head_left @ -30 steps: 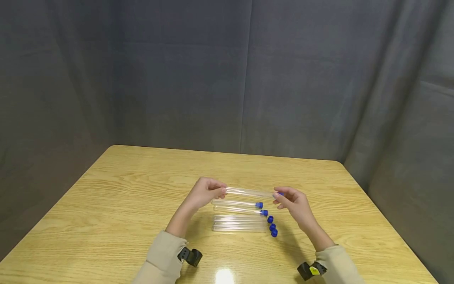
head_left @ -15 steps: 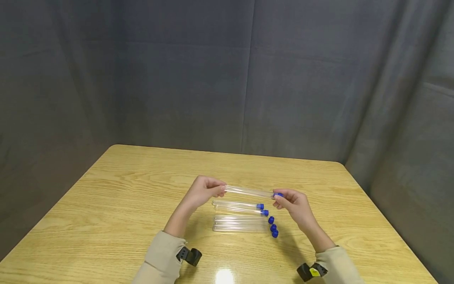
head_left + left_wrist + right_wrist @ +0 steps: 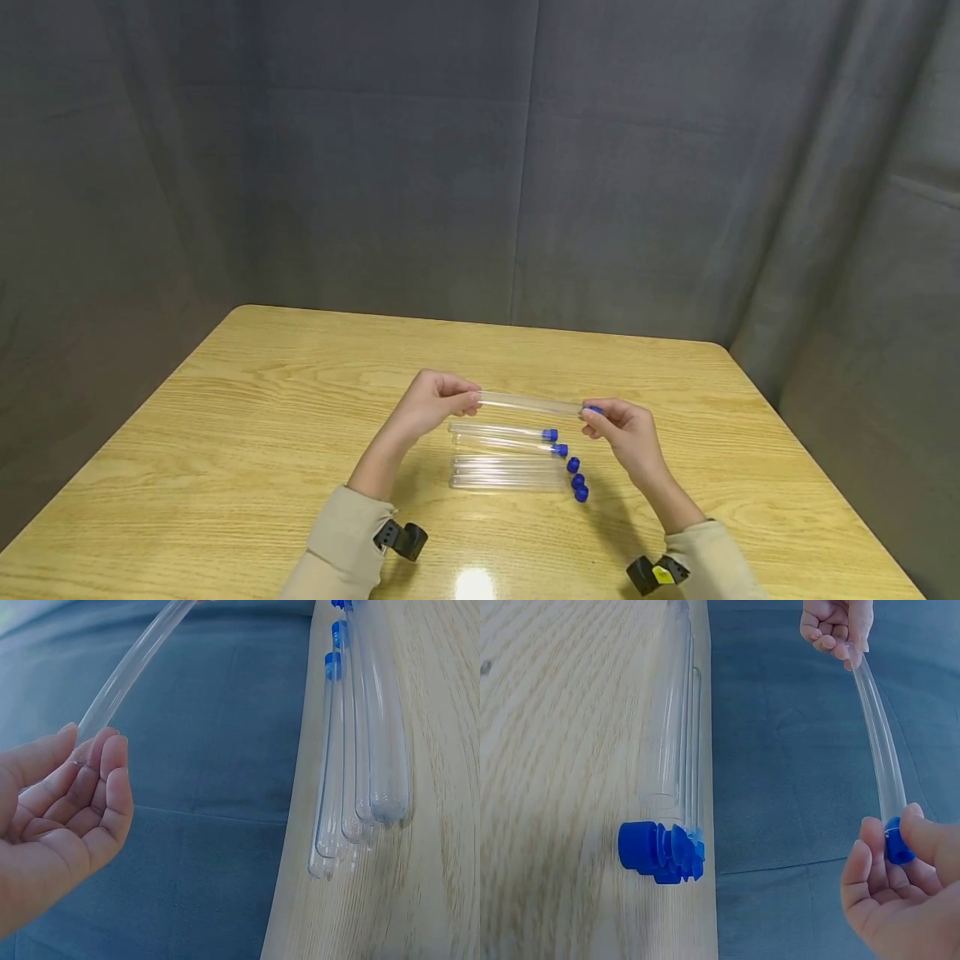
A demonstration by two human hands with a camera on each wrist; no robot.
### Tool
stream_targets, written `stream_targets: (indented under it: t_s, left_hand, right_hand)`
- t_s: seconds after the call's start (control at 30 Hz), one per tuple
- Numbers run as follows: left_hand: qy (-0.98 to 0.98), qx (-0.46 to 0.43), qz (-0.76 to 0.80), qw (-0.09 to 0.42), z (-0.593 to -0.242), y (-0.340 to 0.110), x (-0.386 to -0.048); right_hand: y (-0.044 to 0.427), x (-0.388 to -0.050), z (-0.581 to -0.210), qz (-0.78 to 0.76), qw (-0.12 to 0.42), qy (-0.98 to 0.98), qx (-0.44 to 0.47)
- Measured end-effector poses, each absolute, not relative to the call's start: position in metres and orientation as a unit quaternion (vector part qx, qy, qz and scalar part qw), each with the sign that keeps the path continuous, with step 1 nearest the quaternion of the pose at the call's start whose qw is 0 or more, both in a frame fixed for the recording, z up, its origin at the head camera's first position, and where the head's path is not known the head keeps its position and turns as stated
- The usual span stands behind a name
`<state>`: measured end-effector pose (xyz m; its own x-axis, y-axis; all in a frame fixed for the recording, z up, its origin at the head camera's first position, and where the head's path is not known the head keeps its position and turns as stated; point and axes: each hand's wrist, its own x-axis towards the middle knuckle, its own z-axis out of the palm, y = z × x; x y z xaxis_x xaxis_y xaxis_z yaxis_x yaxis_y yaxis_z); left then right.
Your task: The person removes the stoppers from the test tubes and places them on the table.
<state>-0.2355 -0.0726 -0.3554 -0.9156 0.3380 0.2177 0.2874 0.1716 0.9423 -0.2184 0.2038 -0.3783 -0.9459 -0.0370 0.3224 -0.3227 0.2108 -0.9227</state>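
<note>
A clear test tube (image 3: 528, 403) is held level above the table, seen in all three views. My left hand (image 3: 437, 402) pinches its rounded end between thumb and fingers. At the other end, my right hand (image 3: 622, 429) pinches a blue cap (image 3: 898, 841), which sits at the tube's mouth. Just nearer on the table lie two test tubes with blue caps, the farther one (image 3: 498, 430) and the nearer one (image 3: 510, 444). Several uncapped tubes (image 3: 506, 472) lie side by side in front of those. Three loose blue caps (image 3: 577, 481) stand by their right ends.
The wooden table (image 3: 225, 433) has rounded far corners. Dark grey cloth (image 3: 390, 167) hangs behind it and at both sides. A wrist camera (image 3: 408, 542) is strapped at the left sleeve, another camera (image 3: 645, 573) at the right.
Both hands stay nearly in place with the tube between them. The right hand's fingers have shifted slightly on the cap, a little to the right. The things on the table have not moved.
</note>
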Motion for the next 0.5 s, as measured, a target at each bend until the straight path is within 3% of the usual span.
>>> stream_targets:
  t_s: [0.5]
  left_hand:
    - [0.767, 0.191, 0.611, 0.029, -0.3565, -0.0737, -0.2367]
  right_hand:
    - [0.2046, -0.2200, -0.3816, 0.653, 0.118, -0.738, 0.118]
